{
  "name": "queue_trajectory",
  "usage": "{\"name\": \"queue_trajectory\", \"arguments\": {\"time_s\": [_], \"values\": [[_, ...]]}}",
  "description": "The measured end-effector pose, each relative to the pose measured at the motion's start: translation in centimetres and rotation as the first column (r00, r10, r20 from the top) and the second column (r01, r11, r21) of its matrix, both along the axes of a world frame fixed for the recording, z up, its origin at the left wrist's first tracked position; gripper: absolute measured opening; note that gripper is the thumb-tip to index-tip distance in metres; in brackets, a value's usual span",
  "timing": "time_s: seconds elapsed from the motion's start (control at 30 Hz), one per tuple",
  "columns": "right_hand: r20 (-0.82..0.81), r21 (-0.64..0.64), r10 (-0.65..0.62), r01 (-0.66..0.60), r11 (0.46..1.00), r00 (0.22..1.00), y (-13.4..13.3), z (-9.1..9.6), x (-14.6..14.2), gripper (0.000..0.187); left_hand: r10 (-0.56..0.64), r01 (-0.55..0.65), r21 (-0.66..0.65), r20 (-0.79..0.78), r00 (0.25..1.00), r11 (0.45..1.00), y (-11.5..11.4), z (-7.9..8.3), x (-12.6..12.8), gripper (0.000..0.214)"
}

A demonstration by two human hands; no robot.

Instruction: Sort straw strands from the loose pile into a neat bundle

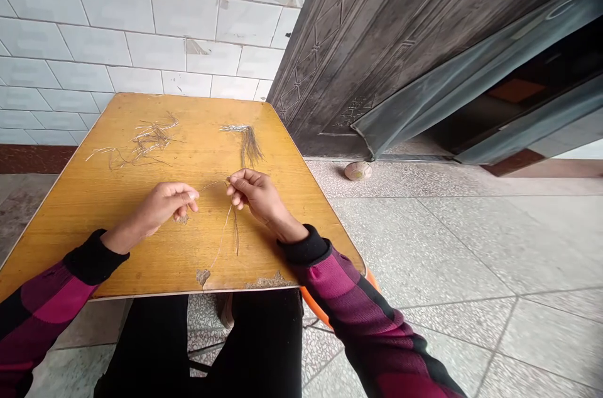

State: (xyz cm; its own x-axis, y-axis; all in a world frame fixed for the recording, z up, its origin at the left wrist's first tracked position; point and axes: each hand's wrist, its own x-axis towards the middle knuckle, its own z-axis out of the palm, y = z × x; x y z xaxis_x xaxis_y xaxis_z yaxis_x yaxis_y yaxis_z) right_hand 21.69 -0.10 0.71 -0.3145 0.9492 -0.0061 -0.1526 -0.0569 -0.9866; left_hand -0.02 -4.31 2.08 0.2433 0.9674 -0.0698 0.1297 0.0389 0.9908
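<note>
My right hand (257,194) pinches thin pale fibre strands (234,228) between thumb and fingers, and they hang down over the wooden tabletop (282,247). One fine strand (213,185) runs from those fingertips towards my left hand (164,206). The left fingers are curled close together, and I cannot tell whether they grip it. Farther off, a combed bundle of brownish fibres (249,145) lies beyond my right hand. A loose tangle of pale strands (148,139) lies beyond my left hand.
The yellow wooden table has a chipped front edge (203,277). White tiled wall (155,21) rises behind it, with a dark metal door (358,40) to the right. A small worn ball (358,171) sits on the stone floor (447,247). An orange seat rim (315,307) shows below the table.
</note>
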Motion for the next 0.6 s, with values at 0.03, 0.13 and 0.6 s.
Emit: {"name": "queue_trajectory", "arguments": {"time_s": [0.03,0.13,0.6], "values": [[-0.021,-0.015,-0.006,0.006,1.0,1.0,0.1,0.1,0.1,0.025,-0.076,0.074,-0.049,-0.028,0.997,0.996,-0.4,0.1,0.3,0.024],[-0.067,-0.06,-0.021,0.017,0.998,0.998,0.2,0.3,0.2,0.024,-0.262,0.248,-0.18,-0.06,0.963,0.952,-1.3,0.3,0.9,0.032],[-0.236,-0.286,-0.191,0.12,0.951,0.953,1.9,1.1,1.5,0.016,-0.29,0.312,-0.386,0.117,0.95,0.868,-2.1,-0.8,1.5,0.027]]}}
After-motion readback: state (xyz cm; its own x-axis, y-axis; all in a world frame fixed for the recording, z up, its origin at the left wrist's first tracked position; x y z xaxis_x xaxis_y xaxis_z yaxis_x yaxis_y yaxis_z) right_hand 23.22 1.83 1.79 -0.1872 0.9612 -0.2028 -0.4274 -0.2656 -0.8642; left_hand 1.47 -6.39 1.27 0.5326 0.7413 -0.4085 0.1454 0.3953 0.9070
